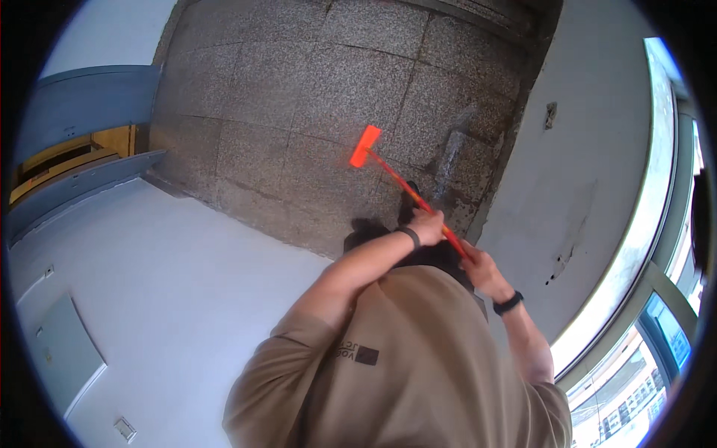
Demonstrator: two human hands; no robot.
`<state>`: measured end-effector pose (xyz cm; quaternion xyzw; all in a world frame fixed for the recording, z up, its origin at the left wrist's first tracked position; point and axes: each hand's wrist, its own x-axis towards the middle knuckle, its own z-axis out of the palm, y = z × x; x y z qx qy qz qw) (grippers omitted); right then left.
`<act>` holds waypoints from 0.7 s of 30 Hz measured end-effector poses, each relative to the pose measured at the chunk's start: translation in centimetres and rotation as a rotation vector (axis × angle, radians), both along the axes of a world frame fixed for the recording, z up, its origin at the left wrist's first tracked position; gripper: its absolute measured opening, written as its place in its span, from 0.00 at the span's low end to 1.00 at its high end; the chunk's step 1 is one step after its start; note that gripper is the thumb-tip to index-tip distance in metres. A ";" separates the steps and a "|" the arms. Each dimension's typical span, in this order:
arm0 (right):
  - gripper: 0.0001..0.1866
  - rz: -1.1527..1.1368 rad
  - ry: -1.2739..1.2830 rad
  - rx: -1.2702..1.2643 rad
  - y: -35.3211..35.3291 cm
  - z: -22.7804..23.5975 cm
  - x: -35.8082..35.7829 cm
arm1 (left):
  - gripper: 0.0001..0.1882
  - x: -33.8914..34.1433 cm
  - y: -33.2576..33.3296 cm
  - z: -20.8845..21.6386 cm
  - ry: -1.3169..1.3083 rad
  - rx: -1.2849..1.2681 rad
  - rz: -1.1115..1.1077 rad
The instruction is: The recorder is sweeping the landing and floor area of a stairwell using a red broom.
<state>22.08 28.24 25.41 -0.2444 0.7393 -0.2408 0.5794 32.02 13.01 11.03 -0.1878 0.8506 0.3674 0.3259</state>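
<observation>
A broom-like floor tool, with a flat rectangular orange head (pixel 365 145) and a red-and-yellow pole (pixel 398 179), slants from the floor up toward me. My left hand (pixel 427 227) is closed around the pole partway along it, with a dark band on the wrist. Further up, close to the pole's top end, my right hand (pixel 485 272) grips it; a black watch (pixel 508 302) circles that wrist. The head appears to lie on the speckled floor tiles (pixel 336 82). Its underside is hidden, so bristles, sponge or blade cannot be made out.
A white wall (pixel 187 261) with a grey panel (pixel 67 355) bounds my left. On my right runs another wall (pixel 567 157) with windows (pixel 635 373). A blue door (pixel 97 97) stands far left. Whitish stains (pixel 452 157) mark the floor near the right wall.
</observation>
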 end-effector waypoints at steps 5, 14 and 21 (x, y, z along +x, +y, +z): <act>0.22 -0.118 0.023 -0.003 2.3 2.7 -0.5 | 0.31 -1.8 2.0 1.8 0.044 0.125 -0.059; 0.20 -0.020 0.120 -0.176 -8.4 -5.6 2.5 | 0.25 1.4 -9.6 -3.4 -0.036 -0.052 0.045; 0.24 0.048 0.120 -0.172 -13.8 -8.5 5.9 | 0.25 4.5 -16.6 -4.7 -0.069 -0.137 -0.013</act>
